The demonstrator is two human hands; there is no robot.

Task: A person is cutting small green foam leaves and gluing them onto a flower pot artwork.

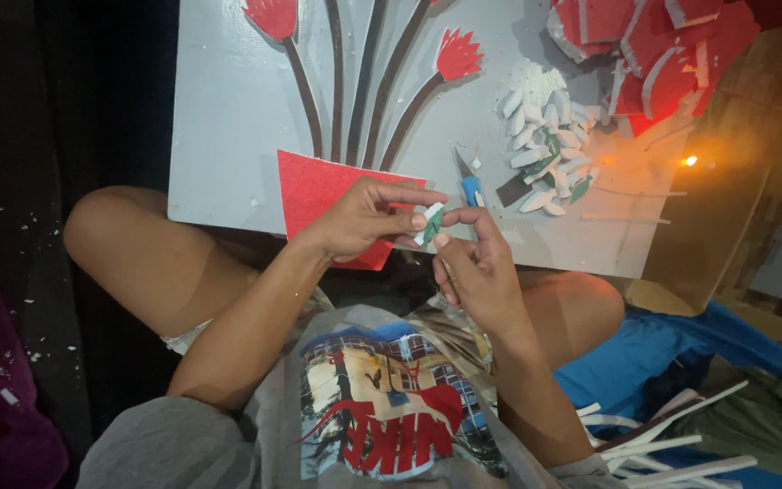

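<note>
My left hand (364,217) pinches a small green-and-white foam piece (429,223), and my right hand (477,263) touches its lower end. Beyond them a blue craft knife (469,181) lies on the grey board (228,109), beside a pile of white foam petals (549,154).

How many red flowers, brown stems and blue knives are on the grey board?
Red flowers on the grey board: 2, one top left and one further right.
Brown stems: 4, the leftmost, the next, the third and the right one.
Blue craft knife: 1.
Total: 7.
</note>
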